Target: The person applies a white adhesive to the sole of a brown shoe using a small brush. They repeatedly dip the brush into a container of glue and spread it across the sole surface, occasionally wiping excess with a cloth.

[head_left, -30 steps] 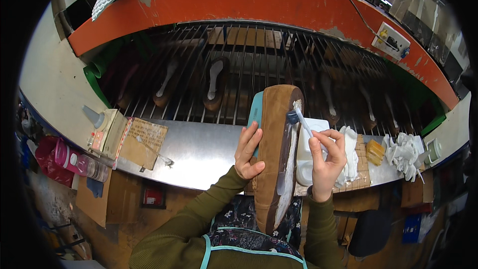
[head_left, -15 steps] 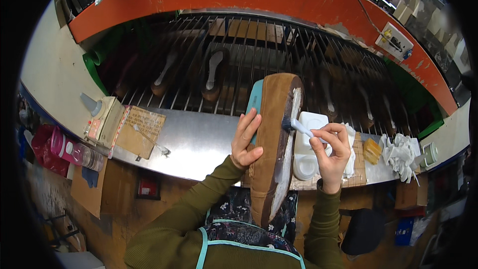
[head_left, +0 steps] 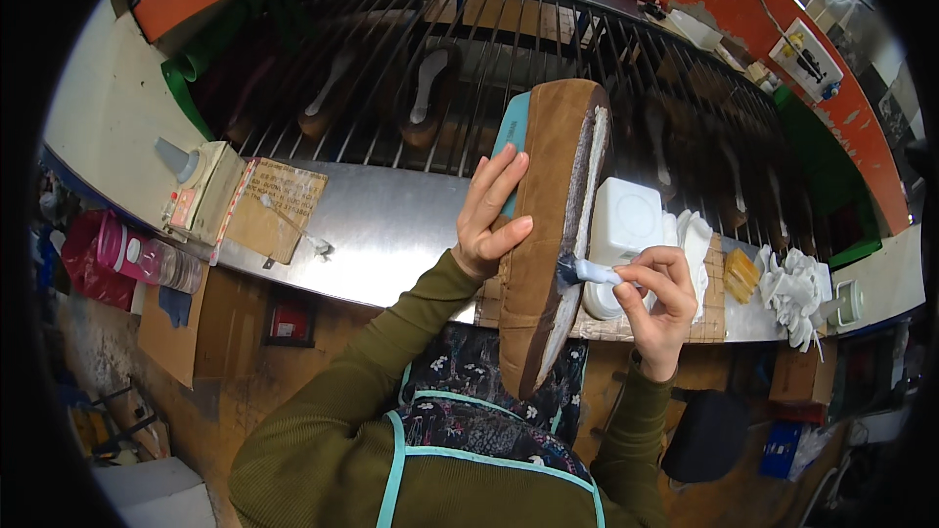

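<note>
A brown suede shoe upper (head_left: 550, 166) stands tilted on end in front of me, a turquoise shoe last (head_left: 514, 127) showing at its left side. My left hand (head_left: 492, 210) grips it there, with fingers on the last and thumb on the suede. Between the thumb and fingers of my right hand (head_left: 662, 298) is a small brush with a pale handle (head_left: 599, 274). Its dark bristles touch the shoe's right edge, beside the whitish strip of the underside. Just behind the brush stand a white plastic bottle (head_left: 628, 220) and a white round container, partly hidden by the brush and hand.
Beyond the metal bench (head_left: 377, 220) runs a rack of metal bars (head_left: 479, 68) with several shoes on it. At left are a glue-stained can (head_left: 210, 191) and cardboard (head_left: 284, 200) with a thin brush. To the right lie a yellow block (head_left: 740, 274) and crumpled white gloves (head_left: 792, 284).
The brush has moved down along the shoe's edge toward me. The shoe, both hands and the bench sit differently in view, the bench and shoe higher up.
</note>
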Available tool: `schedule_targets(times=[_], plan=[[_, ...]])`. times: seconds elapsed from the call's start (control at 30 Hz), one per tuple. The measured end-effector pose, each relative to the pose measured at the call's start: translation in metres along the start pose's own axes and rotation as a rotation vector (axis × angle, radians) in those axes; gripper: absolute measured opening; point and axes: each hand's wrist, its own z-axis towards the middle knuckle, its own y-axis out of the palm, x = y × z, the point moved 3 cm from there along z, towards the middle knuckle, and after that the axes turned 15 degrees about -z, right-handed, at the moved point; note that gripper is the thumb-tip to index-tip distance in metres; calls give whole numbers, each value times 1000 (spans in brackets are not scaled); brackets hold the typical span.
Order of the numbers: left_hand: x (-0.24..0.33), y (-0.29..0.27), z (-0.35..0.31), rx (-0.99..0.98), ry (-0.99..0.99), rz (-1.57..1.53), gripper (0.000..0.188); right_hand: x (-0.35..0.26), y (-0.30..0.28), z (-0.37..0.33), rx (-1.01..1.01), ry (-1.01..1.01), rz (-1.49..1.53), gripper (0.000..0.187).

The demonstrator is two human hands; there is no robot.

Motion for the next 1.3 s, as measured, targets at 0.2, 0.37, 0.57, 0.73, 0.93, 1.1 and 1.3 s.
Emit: schedule_targets(times=[0.2,0.37,0.57,0.73,0.93,1.1,1.3], plan=[[-7,5,-5,19,45,-9,35,-1,-1,-17,8,16,-37,19],[-9,9,-8,-9,3,-25,37,-3,-4,-29,16,1,-41,19],[-9,17,-12,27,-40,-77,48,3,14,-40,209,310,53,13],[-9,18,-29,-4,-169,-28,56,-2,32,-75,114,545,405,12],[-13,15,-39,-44,-241,16,67,-23,21,-100,155,582,332,13],[-11,16,-41,-52,-240,17,70,-25,25,-91,203,565,143,14],[-11,15,-42,-56,-222,20,70,-16,27,-71,258,478,-10,14]])
